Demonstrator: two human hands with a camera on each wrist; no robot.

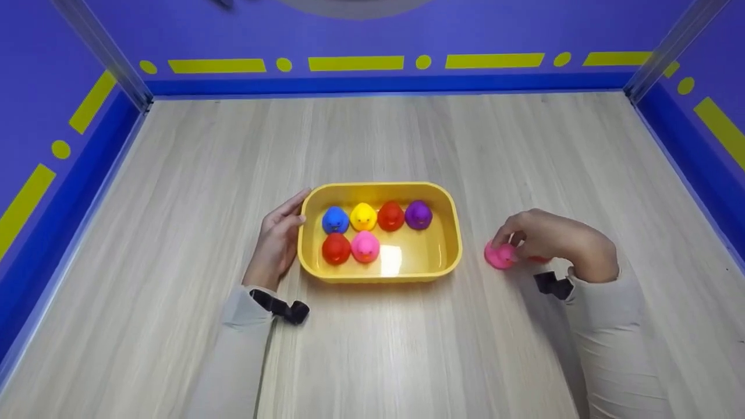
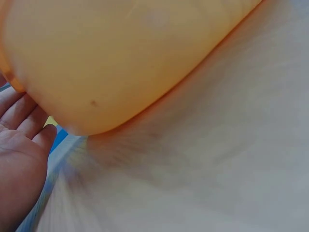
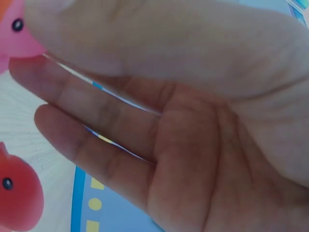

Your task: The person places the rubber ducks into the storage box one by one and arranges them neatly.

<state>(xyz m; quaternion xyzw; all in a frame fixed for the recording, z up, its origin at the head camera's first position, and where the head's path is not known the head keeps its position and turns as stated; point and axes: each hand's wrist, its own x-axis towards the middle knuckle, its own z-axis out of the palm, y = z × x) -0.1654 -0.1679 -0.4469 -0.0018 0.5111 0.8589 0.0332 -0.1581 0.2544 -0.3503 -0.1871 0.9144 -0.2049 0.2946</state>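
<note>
A yellow plastic tub (image 1: pixel 430 250) sits in the middle of the table, with several rubber ducks inside: a blue duck (image 1: pixel 336 220), yellow duck (image 1: pixel 364 217), red duck (image 1: pixel 390 216) and purple duck (image 1: pixel 418 215) in the far row, another red duck (image 1: pixel 336 249) and a pink duck (image 1: pixel 365 247) in the near row. My left hand (image 1: pixel 280 244) holds the tub's left end, thumb at the rim. To the tub's right, my right hand (image 1: pixel 544 235) pinches a second pink duck (image 1: pixel 499 255) between thumb and fingers. Partly hidden beneath that hand is a further red duck (image 3: pixel 21 193).
Blue walls (image 1: pixel 372 41) with yellow dashes and dots enclose the wood-grain table (image 1: pixel 372 355) at the back and both sides. Black straps with small cameras are worn on both wrists, over pale sleeves (image 1: pixel 611 349).
</note>
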